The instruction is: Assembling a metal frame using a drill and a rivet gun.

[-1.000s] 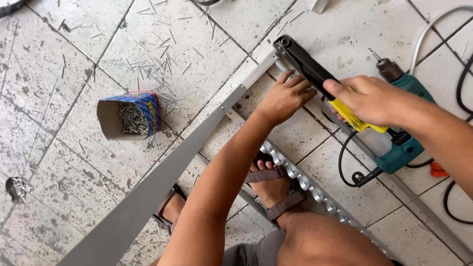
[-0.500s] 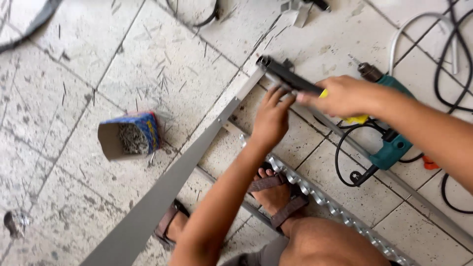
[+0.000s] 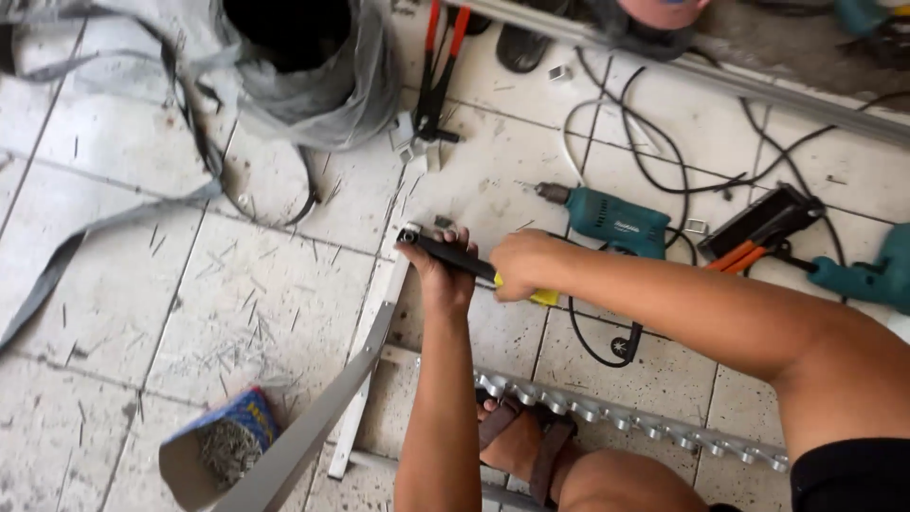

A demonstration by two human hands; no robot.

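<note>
A black riveting tool (image 3: 453, 256) with a yellow grip is held by both hands on the tiled floor (image 3: 237, 294). The left hand (image 3: 444, 270) is closed around its head end, pressed against the top end of a grey metal bar (image 3: 374, 351). The right hand (image 3: 519, 264) is closed on the handle. The tool's long axis runs from upper left to lower right, across the bar. The left hand is nearer the bar's end. A teal drill (image 3: 607, 216) lies just beyond the hands.

Left hand (image 3: 445, 275) fingers curled closed, arm straight, reaching far. Right hand (image 3: 519, 265) fisted just beside it, forearm crossing from right.
</note>
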